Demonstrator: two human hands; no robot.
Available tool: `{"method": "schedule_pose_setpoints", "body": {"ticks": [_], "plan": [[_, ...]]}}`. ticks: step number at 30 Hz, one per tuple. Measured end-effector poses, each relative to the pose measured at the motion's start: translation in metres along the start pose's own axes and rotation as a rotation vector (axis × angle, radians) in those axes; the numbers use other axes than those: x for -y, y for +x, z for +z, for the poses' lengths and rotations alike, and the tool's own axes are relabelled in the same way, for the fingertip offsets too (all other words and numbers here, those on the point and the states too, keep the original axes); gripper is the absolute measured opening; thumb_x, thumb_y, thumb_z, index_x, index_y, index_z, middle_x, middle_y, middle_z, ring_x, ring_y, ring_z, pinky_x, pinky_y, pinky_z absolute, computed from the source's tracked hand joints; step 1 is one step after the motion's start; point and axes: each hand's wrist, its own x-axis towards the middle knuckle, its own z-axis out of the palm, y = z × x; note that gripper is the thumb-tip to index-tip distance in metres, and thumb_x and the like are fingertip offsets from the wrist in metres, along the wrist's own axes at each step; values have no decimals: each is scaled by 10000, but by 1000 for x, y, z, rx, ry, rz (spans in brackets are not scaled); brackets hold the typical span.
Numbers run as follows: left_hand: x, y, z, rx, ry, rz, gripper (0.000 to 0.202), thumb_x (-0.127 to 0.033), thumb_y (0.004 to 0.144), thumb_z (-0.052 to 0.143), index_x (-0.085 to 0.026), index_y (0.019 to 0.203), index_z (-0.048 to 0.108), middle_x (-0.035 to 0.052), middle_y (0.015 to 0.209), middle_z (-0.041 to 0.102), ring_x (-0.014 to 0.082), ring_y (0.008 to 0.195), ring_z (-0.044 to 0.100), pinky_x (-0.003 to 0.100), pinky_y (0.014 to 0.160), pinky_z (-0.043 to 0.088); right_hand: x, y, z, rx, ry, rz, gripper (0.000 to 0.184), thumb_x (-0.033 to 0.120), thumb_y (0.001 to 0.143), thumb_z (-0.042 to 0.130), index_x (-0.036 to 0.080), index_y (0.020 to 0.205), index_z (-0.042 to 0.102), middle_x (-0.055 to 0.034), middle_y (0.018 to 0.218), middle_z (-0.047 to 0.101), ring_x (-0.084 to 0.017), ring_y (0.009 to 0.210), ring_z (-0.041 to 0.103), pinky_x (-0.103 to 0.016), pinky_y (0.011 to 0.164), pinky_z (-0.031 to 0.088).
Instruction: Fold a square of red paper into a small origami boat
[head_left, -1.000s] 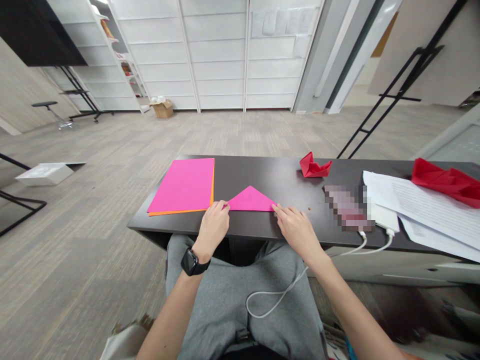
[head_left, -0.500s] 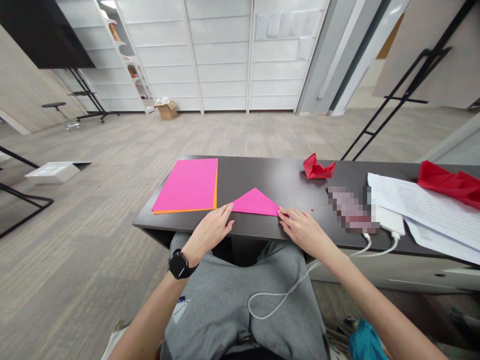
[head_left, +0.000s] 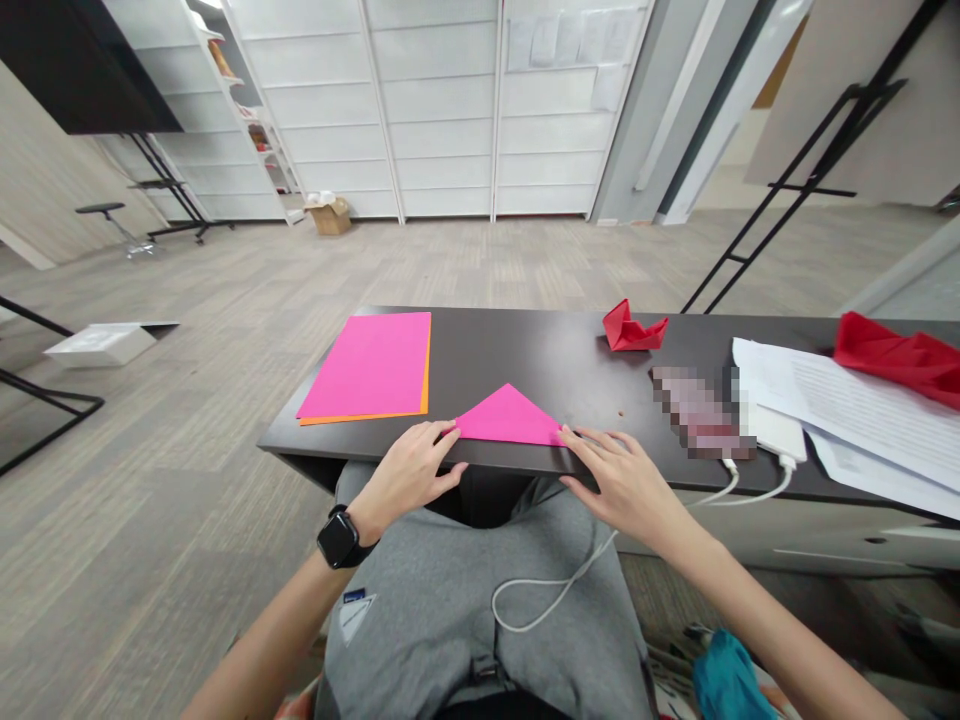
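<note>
A pink sheet of paper folded into a low triangle lies near the front edge of the dark table, its peak pointing away from me. At its left corner rest the fingertips of my left hand, the thumb spread away from the fingers. My right hand touches the right corner with its fingers stretched out and thumb apart. Both hands lie on the paper rather than grasp it. Left of them is a stack of pink paper with an orange sheet showing beneath.
A red folded paper boat stands at the back right of the table. Nearer are a blurred-out phone, a white power bank with cables, printed sheets and a red cloth-like item. One white cable loops over my lap.
The folded pink triangle has slid slightly towards me. My hands have drawn back a little with it, and their thumbs are spread wider from the fingers.
</note>
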Motion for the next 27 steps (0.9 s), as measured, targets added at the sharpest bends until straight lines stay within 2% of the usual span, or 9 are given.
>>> {"method": "schedule_pose_setpoints", "body": {"ticks": [3, 7, 14, 19, 24, 27], "plan": [[5, -10, 11, -68, -57, 4, 506, -277, 912, 624, -170, 1387, 485, 148, 1392, 588, 289, 1227, 602, 455, 1064, 491, -1, -5, 5, -23, 22, 24, 479, 321, 946, 568, 184, 1404, 532, -149, 1357, 648, -298, 1254, 591, -489, 1012, 429], [9, -16, 18, -109, -88, 1, 569, -255, 907, 615, -189, 1442, 433, 142, 1353, 623, 281, 1232, 614, 458, 1069, 507, 0, -11, 10, -56, 50, 51, 473, 335, 969, 533, 225, 1429, 524, -115, 1427, 600, -292, 1288, 566, -496, 1020, 426], [2, -15, 19, -151, -48, 22, 554, -246, 894, 599, -178, 1424, 451, 148, 1333, 619, 285, 1251, 590, 459, 1085, 498, -9, -25, 23, -57, 56, -15, 542, 259, 1014, 455, 298, 1545, 358, -63, 1494, 537, -252, 1387, 486, -481, 1086, 403], [-5, -10, 17, -127, -44, -71, 494, -276, 874, 635, -193, 1351, 540, 138, 1260, 623, 295, 1194, 603, 471, 1052, 516, -6, -25, 24, -61, 32, 17, 508, 266, 1034, 426, 280, 1538, 362, -81, 1500, 532, -253, 1389, 482, -481, 1091, 388], [-5, -11, 15, -104, -42, -54, 527, -285, 889, 611, -188, 1397, 508, 140, 1416, 551, 307, 1311, 536, 475, 1114, 465, -3, -26, 25, -70, 31, 22, 530, 237, 1024, 430, 282, 1546, 346, -88, 1484, 547, -250, 1366, 504, -489, 1109, 380], [-4, -12, 15, -100, -44, -41, 538, -283, 898, 591, -195, 1419, 489, 125, 1418, 570, 300, 1324, 534, 473, 1130, 447, -5, -27, 28, -79, 6, 5, 527, 220, 1019, 447, 268, 1537, 362, -93, 1457, 572, -250, 1354, 515, -487, 1119, 376]]}}
